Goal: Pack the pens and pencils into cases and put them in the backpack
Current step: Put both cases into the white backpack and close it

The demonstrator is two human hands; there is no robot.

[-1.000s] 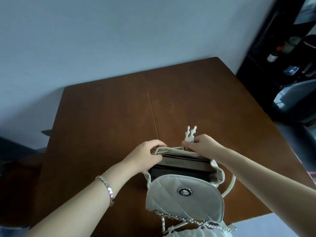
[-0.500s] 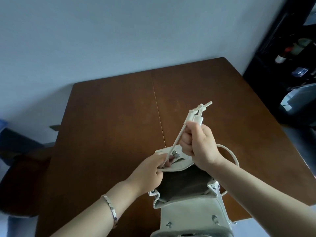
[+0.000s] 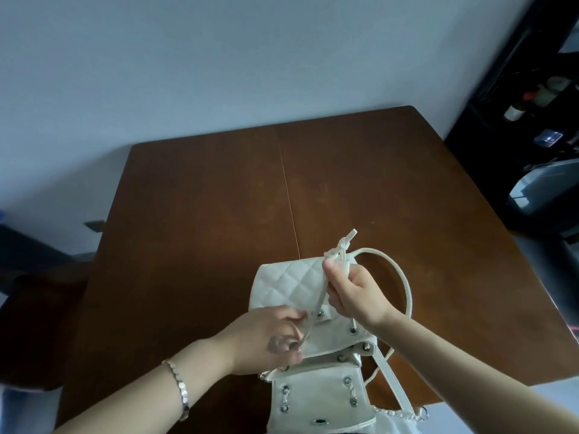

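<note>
Right hand (image 3: 354, 292): gripping the drawstring toggle (image 3: 340, 256), pulling upward.
Left hand (image 3: 269, 339): pinching the backpack (image 3: 316, 386) mouth, bracing.
Tip: keep pulling steadily, evenly.

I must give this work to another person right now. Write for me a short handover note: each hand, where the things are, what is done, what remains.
Right hand: closed on the white drawstring toggle, pulling the cord up.
Left hand: pinching the backpack's mouth where the cord runs in.
White quilted backpack: at the near edge of the brown table, flap thrown back away from the person.
Pens, pencils, cases: none visible on the table; the bag's inside cannot be seen.
Done: apparently packing, though this is not confirmed.
Left: finish cinching the cord, fold the flap over, fasten it.
</note>
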